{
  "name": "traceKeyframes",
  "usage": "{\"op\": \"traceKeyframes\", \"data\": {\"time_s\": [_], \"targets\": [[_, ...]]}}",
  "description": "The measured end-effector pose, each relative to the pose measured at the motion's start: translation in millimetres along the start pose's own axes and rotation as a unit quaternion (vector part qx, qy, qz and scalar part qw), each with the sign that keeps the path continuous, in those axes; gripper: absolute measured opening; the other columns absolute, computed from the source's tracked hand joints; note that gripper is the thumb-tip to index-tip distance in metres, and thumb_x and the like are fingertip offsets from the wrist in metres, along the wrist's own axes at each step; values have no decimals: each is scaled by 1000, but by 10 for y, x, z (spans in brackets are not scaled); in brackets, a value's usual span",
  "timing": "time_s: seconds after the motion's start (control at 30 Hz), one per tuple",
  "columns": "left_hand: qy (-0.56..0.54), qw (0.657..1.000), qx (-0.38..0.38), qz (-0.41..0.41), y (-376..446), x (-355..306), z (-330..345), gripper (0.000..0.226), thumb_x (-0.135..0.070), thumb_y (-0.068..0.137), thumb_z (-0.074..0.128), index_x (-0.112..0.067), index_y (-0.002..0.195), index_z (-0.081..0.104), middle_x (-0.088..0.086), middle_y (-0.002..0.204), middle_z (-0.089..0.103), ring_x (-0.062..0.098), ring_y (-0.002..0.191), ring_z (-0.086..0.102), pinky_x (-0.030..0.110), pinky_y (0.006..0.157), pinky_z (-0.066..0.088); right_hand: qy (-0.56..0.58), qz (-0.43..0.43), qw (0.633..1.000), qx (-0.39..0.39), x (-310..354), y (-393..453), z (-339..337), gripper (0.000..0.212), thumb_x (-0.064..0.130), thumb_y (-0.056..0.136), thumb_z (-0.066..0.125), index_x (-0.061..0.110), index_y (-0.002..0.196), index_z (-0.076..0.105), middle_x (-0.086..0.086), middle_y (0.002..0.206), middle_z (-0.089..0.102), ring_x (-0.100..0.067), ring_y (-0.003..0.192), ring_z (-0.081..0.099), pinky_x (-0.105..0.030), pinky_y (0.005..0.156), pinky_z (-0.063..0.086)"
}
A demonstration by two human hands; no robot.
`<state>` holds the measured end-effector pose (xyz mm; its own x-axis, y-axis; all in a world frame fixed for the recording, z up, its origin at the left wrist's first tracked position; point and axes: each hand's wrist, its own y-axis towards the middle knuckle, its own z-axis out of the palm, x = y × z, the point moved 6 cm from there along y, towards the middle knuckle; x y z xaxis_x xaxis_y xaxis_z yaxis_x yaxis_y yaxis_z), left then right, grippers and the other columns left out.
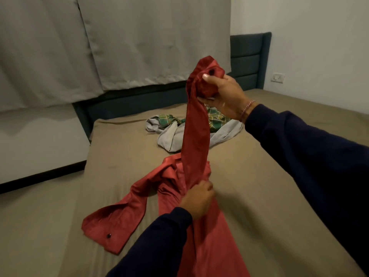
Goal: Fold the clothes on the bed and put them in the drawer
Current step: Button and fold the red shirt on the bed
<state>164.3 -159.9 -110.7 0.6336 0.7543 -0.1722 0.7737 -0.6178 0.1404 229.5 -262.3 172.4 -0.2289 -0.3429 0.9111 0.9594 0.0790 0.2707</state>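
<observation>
While the right hand (223, 94) lifts 1 sleeve of the red shirt (201, 226) by its cuff, fingers and thumb clenched round the bunched cloth just above a dark button, the left hand (197, 198) grips the same sleeve lower down, near where it joins the body of the shirt. Between the 2 hands the sleeve hangs taut and twisted. The rest of the shirt lies crumpled on the bed (269, 196), its other sleeve flung out to the left with its cuff and button showing.

By my judgement the task is at its very start: the shirt is being untangled, not yet folded. The next move calls for getting the sleeve straight and untwisted, then spreading the shirt flat on the sheet with both sleeves out, so that a fold can begin. Thin, slippery-looking cloth may slide and rumple again unless it is smoothed down.

Farther up the bed 2 more garments wait in a heap, a grey garment (173, 138) and a green checked one (216, 120), well apart from the shirt. No drawer is in view.

A tan sheet covers the bed. A dark blue headboard (249, 58) runs behind it, grey curtains (119, 47) hang over the wall, and a socket (277, 77) sits on the right wall.
</observation>
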Motion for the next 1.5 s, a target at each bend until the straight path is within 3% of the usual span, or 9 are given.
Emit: {"op": "traceKeyframes", "data": {"time_s": [0.27,0.43,0.57,0.8,0.93,1.07,1.23,1.4,1.5], "targets": [[38,986,155,-49,30,-64,436,48,0,91,44,10,138,40,31,149,31,44,143,29,44,120,24,19,-58,997,48,681,-307,493,37,18,100,59,7,134,52,-22,133,62,-37,120,62,-58,95,53],[85,975,-10,-207,261,109,65,80,-25,89,63,6,152,24,37,139,44,48,125,50,47,107,40,66,-58,994,67,716,-300,662,41,18,100,58,8,138,48,-22,135,59,-38,122,60,-58,94,54],[27,947,58,-315,406,419,157,58,-25,103,44,4,149,25,33,150,28,46,137,36,49,112,32,72,-48,993,83,540,-219,774,35,19,100,57,11,133,51,-23,137,57,-39,124,59,-60,96,52],[99,975,2,-197,653,612,191,34,-9,100,37,-14,131,52,12,132,47,30,121,48,41,103,39,23,-35,996,79,183,-15,846,20,25,99,55,16,116,59,-19,131,62,-39,123,59,-61,100,49],[95,965,-26,-244,683,837,279,59,-37,90,58,-5,140,52,21,142,52,39,133,48,46,113,37,41,-36,996,63,37,76,744,28,28,98,55,15,123,56,-21,134,61,-39,124,59,-63,100,48],[-41,943,-5,-329,617,1023,469,84,-41,97,54,-1,157,12,25,164,0,44,151,8,48,122,9,76,-41,994,62,-82,49,569,22,27,97,54,16,116,59,-19,125,64,-42,126,57,-65,101,46],[-138,927,-14,-348,626,1100,495,100,-42,98,55,14,151,-10,29,162,-12,39,153,-4,41,124,1,106,-54,993,25,-99,-241,287,26,20,96,57,10,120,56,-26,134,59,-43,125,58,-65,98,49],[-269,924,-77,-261,583,831,278,70,-22,94,51,2,154,23,17,161,23,29,150,22,32,122,13,124,-83,989,-24,-15,-782,70,14,13,97,54,12,109,59,-17,116,66,-39,122,61,-60,98,51],[-437,853,-61,-279,347,683,351,46,-21,91,53,2,130,59,23,135,56,34,127,53,33,108,36,150,-89,981,-81,2,-1196,-41,17,10,95,56,12,111,60,-17,117,65,-40,124,59,-58,98,52]]}}
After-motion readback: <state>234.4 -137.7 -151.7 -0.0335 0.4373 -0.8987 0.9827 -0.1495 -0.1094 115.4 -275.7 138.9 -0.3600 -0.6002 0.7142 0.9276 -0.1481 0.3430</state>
